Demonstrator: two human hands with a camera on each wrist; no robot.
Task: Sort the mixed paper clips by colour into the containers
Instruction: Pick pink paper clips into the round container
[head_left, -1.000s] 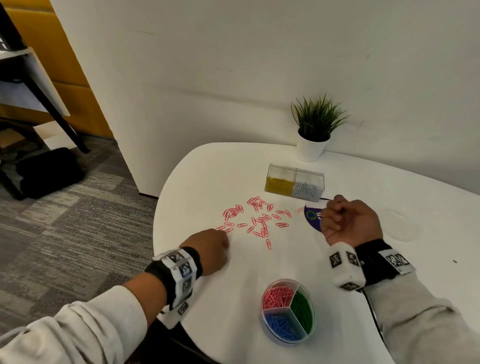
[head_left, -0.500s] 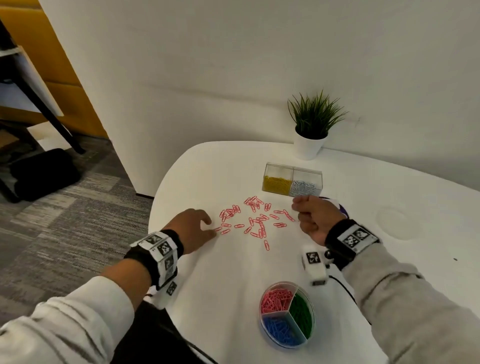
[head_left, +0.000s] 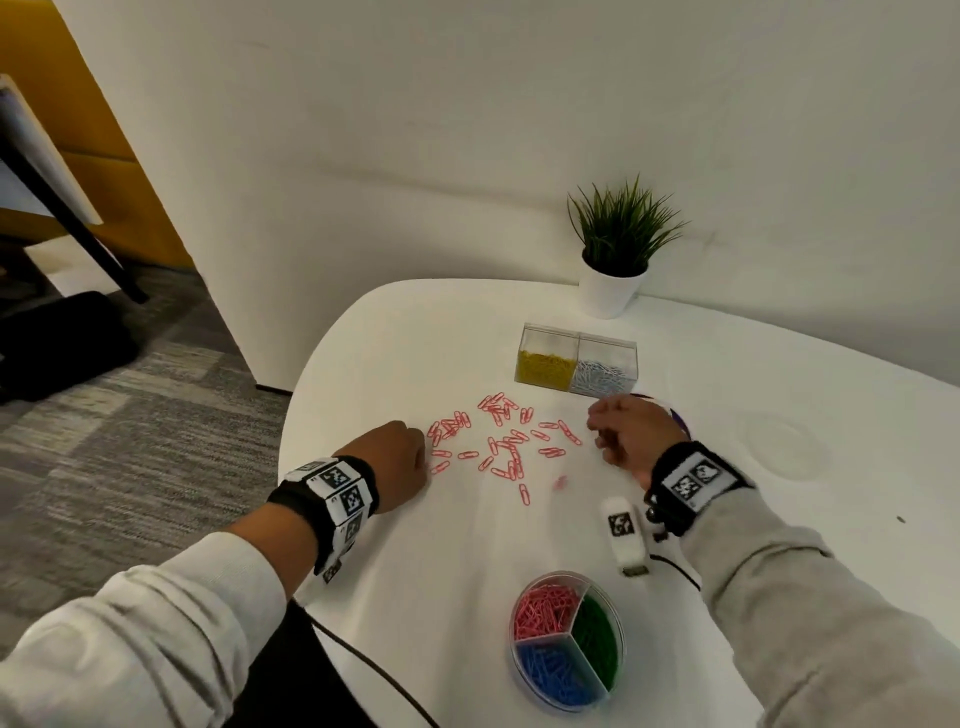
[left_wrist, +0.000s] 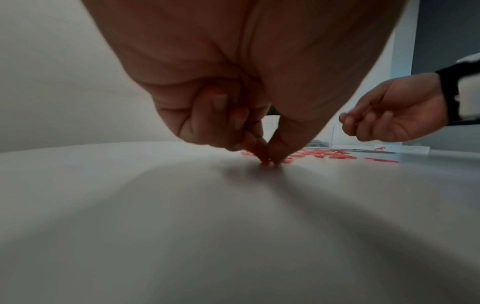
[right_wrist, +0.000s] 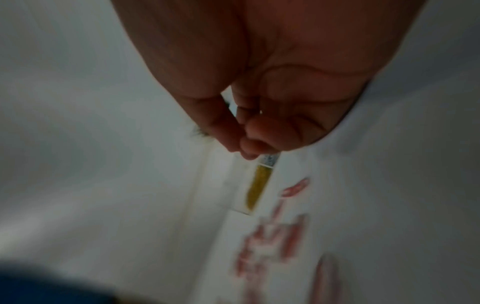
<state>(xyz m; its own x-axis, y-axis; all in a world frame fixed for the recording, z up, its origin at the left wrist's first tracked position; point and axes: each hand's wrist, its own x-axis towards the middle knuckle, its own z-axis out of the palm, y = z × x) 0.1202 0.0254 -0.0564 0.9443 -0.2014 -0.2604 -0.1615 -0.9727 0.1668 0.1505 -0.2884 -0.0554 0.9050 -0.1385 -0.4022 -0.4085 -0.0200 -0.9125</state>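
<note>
At frame centre the left hand (head_left: 397, 457) pinches a pink clip (left_wrist: 266, 163) on the surface (head_left: 415, 571) (right hand (head_left: 631, 434) loosely curled, seemingly empty)

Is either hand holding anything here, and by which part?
The left hand pinches a pink paper clip against the table; which part cannot be told. The right hand shows nothing held.
</note>
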